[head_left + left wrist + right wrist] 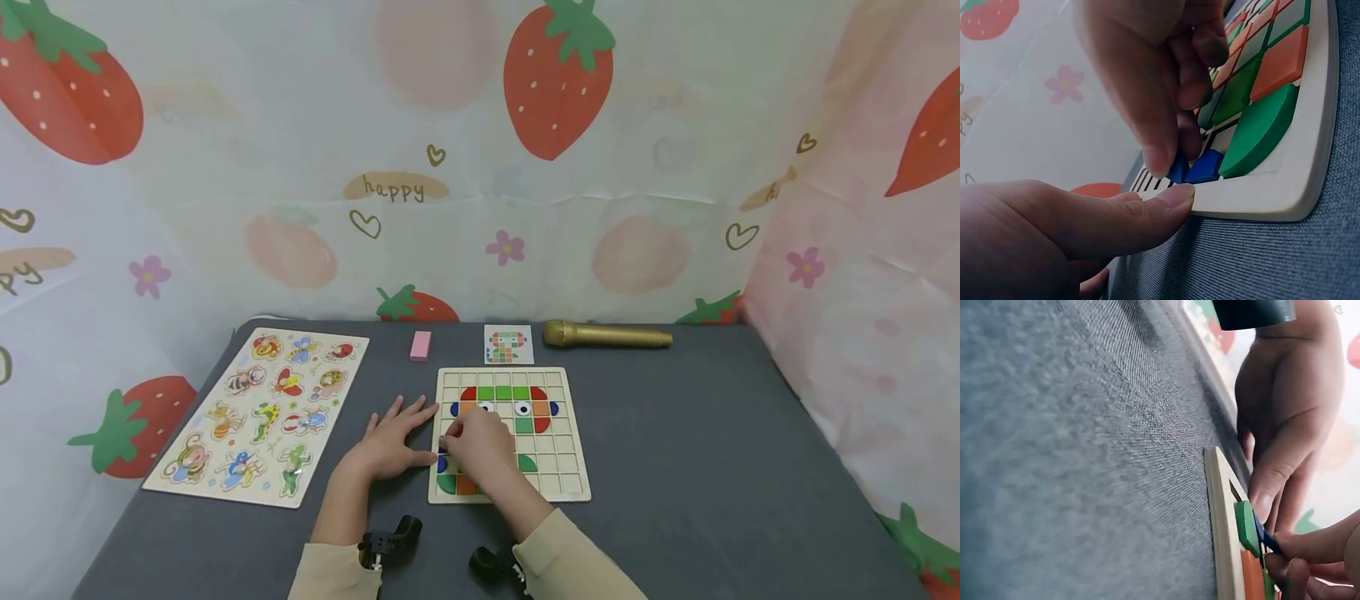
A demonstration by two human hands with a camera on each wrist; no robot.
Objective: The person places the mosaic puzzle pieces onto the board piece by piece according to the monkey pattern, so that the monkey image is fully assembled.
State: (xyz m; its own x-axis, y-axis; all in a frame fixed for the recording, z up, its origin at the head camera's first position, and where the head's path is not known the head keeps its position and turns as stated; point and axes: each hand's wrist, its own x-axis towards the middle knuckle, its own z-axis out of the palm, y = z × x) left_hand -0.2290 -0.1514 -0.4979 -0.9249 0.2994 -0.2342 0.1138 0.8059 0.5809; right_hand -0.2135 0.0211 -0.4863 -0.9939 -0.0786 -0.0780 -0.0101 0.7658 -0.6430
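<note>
A pale wooden grid board [575, 483] lies on the table, partly filled with coloured tiles. My right hand [483, 446] reaches over its left side, pinching a small blue tile [1179, 169] between thumb and finger, low at the left edge column. Beside it sits a second blue tile [1205, 167], next to a green rounded tile [1263, 132] in the near left corner. With fingers spread, my left hand [386, 442] rests at the board's left edge, its thumb tip against the rim. Some tiles in the middle are hidden under the right hand.
A sticker-like board of cartoon insects [247, 408] lies to the left. Behind the grid board are a pink block [421, 346], a small pattern card [508, 345] and a gold microphone [607, 335]. A strawberry-print curtain [465, 250] backs the grey table [697, 450].
</note>
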